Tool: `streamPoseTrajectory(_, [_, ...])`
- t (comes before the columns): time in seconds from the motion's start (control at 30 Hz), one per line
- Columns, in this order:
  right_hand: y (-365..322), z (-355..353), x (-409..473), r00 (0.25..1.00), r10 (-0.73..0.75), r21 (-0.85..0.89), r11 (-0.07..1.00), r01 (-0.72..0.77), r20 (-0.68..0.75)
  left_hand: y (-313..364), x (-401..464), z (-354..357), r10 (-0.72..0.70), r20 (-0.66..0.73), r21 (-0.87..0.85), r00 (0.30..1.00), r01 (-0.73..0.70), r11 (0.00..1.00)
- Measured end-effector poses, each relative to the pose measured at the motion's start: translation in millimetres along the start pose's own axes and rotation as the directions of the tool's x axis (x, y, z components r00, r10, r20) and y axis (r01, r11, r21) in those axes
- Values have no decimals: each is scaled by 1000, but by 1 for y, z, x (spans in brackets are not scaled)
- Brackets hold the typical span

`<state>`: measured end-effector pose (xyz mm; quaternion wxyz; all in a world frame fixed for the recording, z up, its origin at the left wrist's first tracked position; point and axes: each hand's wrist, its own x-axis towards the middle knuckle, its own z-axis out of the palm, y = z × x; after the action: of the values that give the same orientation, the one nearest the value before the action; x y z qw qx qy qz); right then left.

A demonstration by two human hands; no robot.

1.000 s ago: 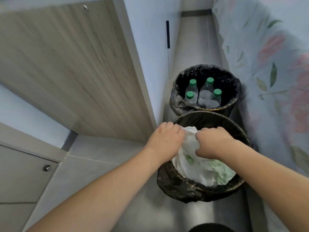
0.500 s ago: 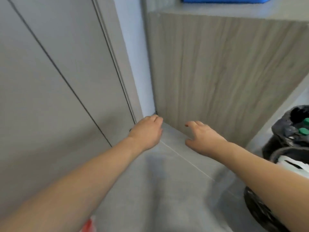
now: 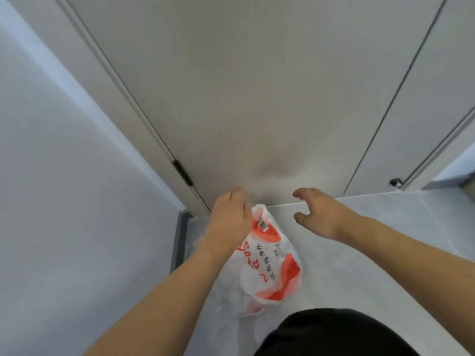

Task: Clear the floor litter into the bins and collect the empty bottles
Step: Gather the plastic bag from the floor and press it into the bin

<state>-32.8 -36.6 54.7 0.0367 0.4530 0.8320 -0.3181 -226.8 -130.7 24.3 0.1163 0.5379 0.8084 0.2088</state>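
Crumpled plastic bag [image 3: 267,263] flat on the floor [image 3: 372,258], in the corner where the floor's far edge meets the door [image 3: 257,98] and its left edge meets the wall [image 3: 64,201]. Bag is thin film, translucent white, wrinkled, with red-orange curved patches, dark printed characters and a small barcode near the top end. A clearer, crinkled part of the film spreads out toward the near side.

My left hand [image 3: 228,222] is over the bag's far-left end, back of the hand up, fingers pointing down toward the film. Can't tell if the fingers are on it or gripping it; they're hidden under the hand.

My right hand [image 3: 321,214] is just beside the bag on the right, apart from it, holding nothing, fingers spread and loosely bent.

Floor is smooth pale grey tile with one thin grout line. Door is matte grey, flat panel, dark hinge [image 3: 183,172] low on its left edge. Grey skirting strip [image 3: 180,240] along the wall base. Dark fabric [image 3: 334,332] at the bottom edge of view.
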Motion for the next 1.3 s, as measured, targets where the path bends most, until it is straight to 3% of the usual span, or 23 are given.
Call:
streamPoseTrajectory(0.07, [-22, 18, 19, 995, -52, -27, 998, 54, 84, -33, -20, 7, -242, -31, -136, 970, 235, 962])
streamPoseTrajectory(0.13, [-37, 35, 33, 985, -65, -47, 996, 74, 163, -60, -42, 18, -485, -5, -294, 874, 463, 837])
streamPoseTrajectory(0.2, [-45, 52, 44, 976, -38, -50, 997, 50, 214, -81, -65, 34, -622, 22, -373, 783, 583, 722])
streamPoseTrajectory(0.27, [-46, 69, 51, 967, 27, -42, 999, -17, 254, -91, -85, 47, -665, 61, -408, 744, 627, 664])
streamPoseTrajectory(0.37, [-37, 94, 59, 946, 169, -3, 985, -175, 275, -87, -101, 66, -598, 152, -506, 787, 581, 637])
streamPoseTrajectory(0.47, [-20, 103, 67, 939, 283, -48, 959, -279, 194, -70, -97, 79, -443, 307, -510, 842, 538, 671])
streamPoseTrajectory(0.57, [-1, 103, 69, 934, 343, -256, 916, -309, 98, -48, -80, 84, -240, 495, -421, 835, 472, 775])
streamPoseTrajectory(0.63, [11, 104, 66, 941, 334, -422, 862, -281, 56, -46, -72, 90, -138, 464, -311, 875, 307, 900])
streamPoseTrajectory(0.73, [26, 111, 64, 980, 199, -571, 807, -152, 21, -71, -70, 104, -170, 200, 24, 965, 168, 985])
streamPoseTrajectory(0.8, [34, 114, 67, 995, 94, -574, 816, -61, 29, -93, -68, 105, -289, 25, 195, 957, 278, 940])
streamPoseTrajectory(0.87, [40, 116, 68, 995, 85, -487, 872, -50, 49, -112, -64, 98, -526, 0, 317, 850, 499, 807])
streamPoseTrajectory(0.93, [45, 114, 65, 989, 140, -367, 923, -114, 44, -130, -63, 98, -689, 67, 387, 721, 618, 684])
streamPoseTrajectory(1.03, [53, 112, 62, 988, 152, -293, 945, -146, -3, -139, -64, 107, -724, 177, 350, 667, 645, 680])
streamPoseTrajectory(1.17, [69, 96, 53, 988, 130, -204, 968, -146, -88, -111, -57, 116, -637, 242, 291, 732, 571, 767])
streamPoseTrajectory(1.3, [88, 49, 29, 972, 185, -107, 974, -201, -142, -48, -28, 114, -527, 255, -83, 811, 561, 823])
